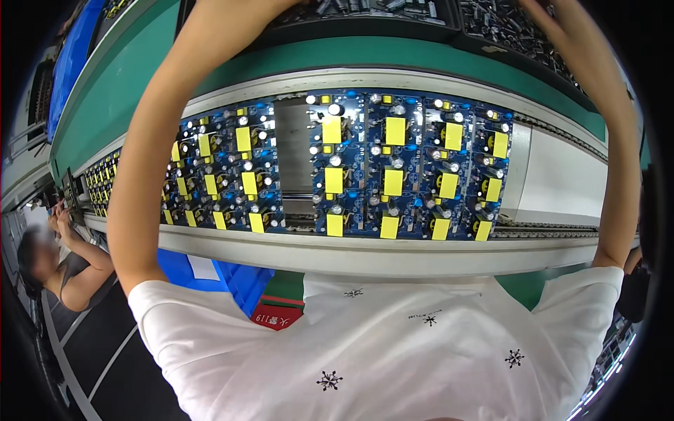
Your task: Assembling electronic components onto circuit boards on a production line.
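Both my arms reach forward over a conveyor (449, 256) to the far side. My left hand (246, 12) is cut off by the upper edge beside a black bin (365, 29) of silver metal pieces; its fingers are out of sight. My right hand (565, 17) is over a second black bin (491, 50) full of small metallic parts. Part of a finger or thumb shows there, but the fingertips and anything in them are cut off. Below, blue circuit boards (357, 182) with yellow blocks, silver-topped capacitors and blue parts lie in rows on the conveyor.
A gap (295, 133) splits the boards into two groups. Chains (554, 234) run along the rails. A green surface (400, 52) lies between conveyor and bins. At the left, another person (77, 277) works at the line. A blue crate (242, 281) stands below the near rail.
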A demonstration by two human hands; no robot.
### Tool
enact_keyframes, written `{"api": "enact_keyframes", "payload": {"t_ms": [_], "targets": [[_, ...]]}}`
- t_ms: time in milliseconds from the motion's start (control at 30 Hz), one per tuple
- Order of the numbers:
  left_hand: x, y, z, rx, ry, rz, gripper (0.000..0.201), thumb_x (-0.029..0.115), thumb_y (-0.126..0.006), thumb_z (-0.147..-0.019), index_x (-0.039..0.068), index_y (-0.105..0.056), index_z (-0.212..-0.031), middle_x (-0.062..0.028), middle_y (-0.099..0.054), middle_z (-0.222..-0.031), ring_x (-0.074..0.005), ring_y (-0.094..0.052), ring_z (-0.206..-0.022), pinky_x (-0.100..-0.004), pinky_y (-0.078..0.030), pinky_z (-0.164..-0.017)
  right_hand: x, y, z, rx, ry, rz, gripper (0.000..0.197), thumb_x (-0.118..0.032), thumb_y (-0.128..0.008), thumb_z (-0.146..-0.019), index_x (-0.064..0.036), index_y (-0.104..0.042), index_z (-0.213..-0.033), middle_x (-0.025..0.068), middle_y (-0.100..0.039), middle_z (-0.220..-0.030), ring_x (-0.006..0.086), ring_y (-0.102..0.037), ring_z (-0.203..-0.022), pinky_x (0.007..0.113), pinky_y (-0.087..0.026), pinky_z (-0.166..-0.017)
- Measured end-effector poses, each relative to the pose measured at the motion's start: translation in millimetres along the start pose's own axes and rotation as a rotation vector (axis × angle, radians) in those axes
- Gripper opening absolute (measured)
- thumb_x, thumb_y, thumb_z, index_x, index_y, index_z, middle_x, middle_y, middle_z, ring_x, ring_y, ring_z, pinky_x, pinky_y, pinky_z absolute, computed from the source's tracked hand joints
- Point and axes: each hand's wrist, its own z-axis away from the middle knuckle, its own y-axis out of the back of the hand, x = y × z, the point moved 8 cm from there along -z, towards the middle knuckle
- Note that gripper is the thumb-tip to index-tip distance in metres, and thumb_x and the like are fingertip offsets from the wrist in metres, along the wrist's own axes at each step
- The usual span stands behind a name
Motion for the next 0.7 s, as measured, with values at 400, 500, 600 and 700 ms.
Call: {"api": "enact_keyframes", "payload": {"t_ms": [400,500,600,700], "targets": [[5.9,-4.3,22.1,0.137,-0.226,0.629,0.009,0.009,-0.062,-0.096,-0.001,-0.063,-0.095,-0.0004,-0.061,-0.082,-0.0082,-0.054,-0.077,-0.0242,-0.043,-0.067,20.0,-4.2,10.7,0.111,-0.035,-0.143,0.009,-0.005,-0.063,-0.091,0.0008,-0.059,-0.097,0.0123,-0.058,-0.075,0.0216,-0.059,-0.067,0.033,-0.048,-0.065],[26.7,0.7,53.5,0.145,-0.544,1.083,0.013,0.011,-0.062,-0.096,-0.001,-0.064,-0.101,-0.0022,-0.063,-0.084,-0.0105,-0.056,-0.079,-0.0262,-0.045,-0.07,0.0,4.1,26.3,0.049,-0.113,-0.194,0.009,-0.005,-0.062,-0.092,0.0007,-0.059,-0.099,0.0116,-0.059,-0.076,0.019,-0.06,-0.069,0.032,-0.049,-0.066],[64.2,0.2,109.9,0.168,-0.152,0.122,0.022,0.007,-0.063,-0.093,0.002,-0.066,-0.115,-0.0106,-0.069,-0.101,-0.023,-0.064,-0.096,-0.0357,-0.047,-0.09,-9.5,5.3,58.7,-0.015,-0.133,-0.251,0.009,-0.006,-0.06,-0.095,0.0009,-0.059,-0.1,0.0101,-0.063,-0.078,0.0154,-0.063,-0.073,0.029,-0.05,-0.068],[75.0,-2.4,152.3,0.147,-0.325,0.122,0.017,0.003,-0.068,-0.088,0.004,-0.071,-0.104,-0.0084,-0.07,-0.092,-0.0187,-0.063,-0.079,-0.0266,-0.049,-0.075,-11.7,-3.8,91.7,-0.053,0.065,-0.407,0.019,-0.011,-0.066,-0.086,-0.005,-0.065,-0.104,0.0116,-0.067,-0.099,0.0311,-0.064,-0.094,0.04,-0.05,-0.086]]}}
